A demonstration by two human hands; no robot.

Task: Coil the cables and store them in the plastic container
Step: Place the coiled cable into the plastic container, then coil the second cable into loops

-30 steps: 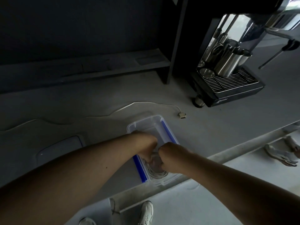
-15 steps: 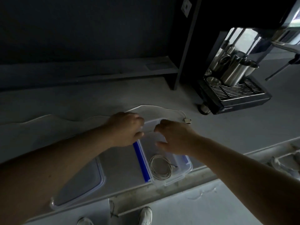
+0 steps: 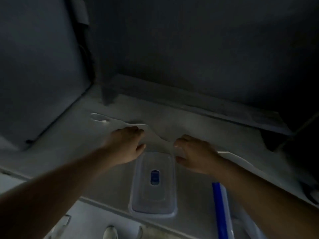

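A thin white cable (image 3: pixel 156 133) lies across the grey counter, from a small loop at the far left (image 3: pixel 98 118) to a stretch at the right (image 3: pixel 233 156). My left hand (image 3: pixel 126 145) rests palm down with its fingertips on the cable and its fingers spread. My right hand (image 3: pixel 193 152) is curled where the cable runs in under its fingertips; blur hides whether it grips. The clear lid (image 3: pixel 153 183) with a blue vent lies between my forearms. At lower right shows the plastic container's (image 3: pixel 224 221) rim with its blue clip; its inside is hidden.
A dark back wall and a low ledge (image 3: pixel 207 107) run behind the counter. A grey panel (image 3: pixel 39 75) stands at the left. The counter's front edge (image 3: pixel 107 206) runs below the lid, with a shoe (image 3: pixel 110 232) on the floor beneath.
The view has swung left, so the coffee machine is gone and the lid sits in the middle. Both hands have moved from over the container out to the loose cable on the counter.
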